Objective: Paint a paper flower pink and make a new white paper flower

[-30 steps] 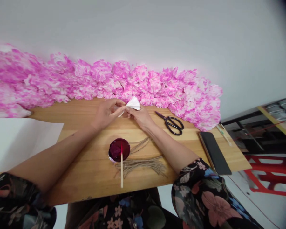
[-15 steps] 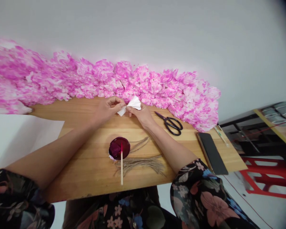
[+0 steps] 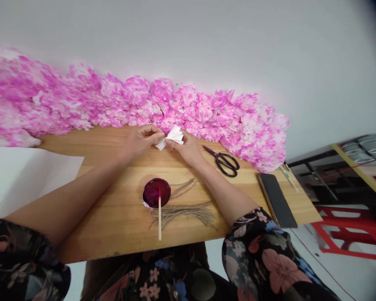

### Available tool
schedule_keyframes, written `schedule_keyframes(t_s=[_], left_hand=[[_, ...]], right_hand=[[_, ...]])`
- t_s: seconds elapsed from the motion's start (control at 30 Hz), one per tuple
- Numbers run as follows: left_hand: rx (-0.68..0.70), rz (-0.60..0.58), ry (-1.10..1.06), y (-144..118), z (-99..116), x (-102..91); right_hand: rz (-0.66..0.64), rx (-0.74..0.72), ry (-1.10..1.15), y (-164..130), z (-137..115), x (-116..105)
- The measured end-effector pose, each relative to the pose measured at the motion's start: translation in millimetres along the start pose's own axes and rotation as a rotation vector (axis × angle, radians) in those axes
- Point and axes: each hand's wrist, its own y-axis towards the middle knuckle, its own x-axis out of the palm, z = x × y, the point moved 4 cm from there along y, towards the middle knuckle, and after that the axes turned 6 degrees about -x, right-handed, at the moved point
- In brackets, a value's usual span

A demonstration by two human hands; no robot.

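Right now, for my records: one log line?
left hand: pinching folded paper | right hand: pinching it too | scissors: idle

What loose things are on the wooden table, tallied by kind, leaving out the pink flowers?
Scissors: 1
Dye dish: 1
Stick: 1
Twine bundle: 1
Phone: 1
White sheet: 1
Folded paper, held by both hands: 1
Total: 7

Two bare forearms, no watch, rings or bracelets visible. Left hand (image 3: 138, 142) and right hand (image 3: 188, 149) uncovered, no gloves. Short sleeves end near elbows: left sleeve (image 3: 19, 259), right sleeve (image 3: 263, 251). Fabric dark, near black, printed with flowers in pink, coral, white and blue, plus green leaves. Same floral cloth covers lap (image 3: 163, 280) at bottom edge. Loose fit, soft folds.
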Motion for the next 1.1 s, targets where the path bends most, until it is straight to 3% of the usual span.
schedule_keyframes(t_s=[0.3,0.43,0.8,1.1], left_hand=[[-0.106,-0.055,0.222,6.2,-9.4,-3.8],[-0.098,-0.108,0.344,3.1,-12.2,0.0],[-0.152,-0.083,0.265,-2.1,-8.7,3.2],[-0.202,-0.03,0.239,-2.1,-12.3,6.0]], right_hand=[[-0.332,-0.375,-0.617,-7.4,-16.7,-2.6],[-0.433,-0.428,-0.73,-10.4,-13.5,1.7],[-0.447,-0.469,-0.755,-10.7,-8.0,0.8],[-0.512,-0.531,-0.993,-11.1,-17.9,7.6]])
